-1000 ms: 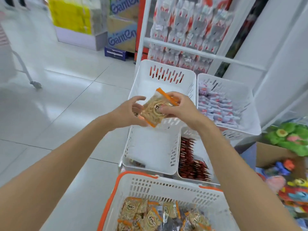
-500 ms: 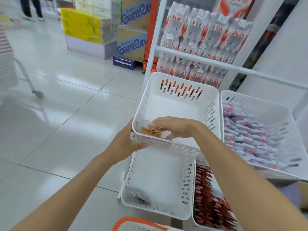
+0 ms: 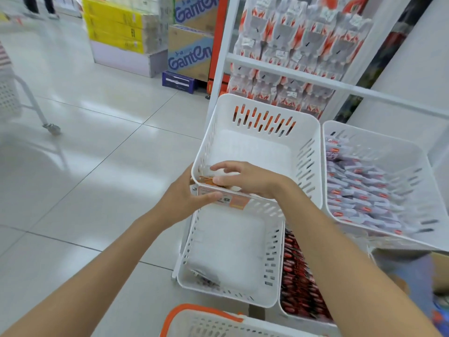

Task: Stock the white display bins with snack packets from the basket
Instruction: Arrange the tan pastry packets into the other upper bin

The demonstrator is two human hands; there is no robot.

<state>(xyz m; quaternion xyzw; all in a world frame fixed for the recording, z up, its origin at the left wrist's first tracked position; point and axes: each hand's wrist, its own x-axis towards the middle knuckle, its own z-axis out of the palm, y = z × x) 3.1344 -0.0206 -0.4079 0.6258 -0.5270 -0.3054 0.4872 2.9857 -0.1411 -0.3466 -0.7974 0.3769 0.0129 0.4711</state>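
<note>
2 bare hands meet at the near-left corner of a white slotted plastic bin [image 3: 306,127], boxy with rounded corners. Left hand [image 3: 181,199] grips that corner: thumb flat on the glossy front label [image 3: 233,201], fingers hidden round the side wall. Packet [image 3: 206,180] lies flat inside the corner, mostly covered; its orange edge, and apparently its long axis, runs left-right along the front wall. Right hand [image 3: 247,178] arches over it, fingers curled down, pinching it. Basket [image 3: 201,310], white lattice with an orange rim, sits nearest. Right bin [image 3: 427,166] holds pale crinkly sachets.
</note>
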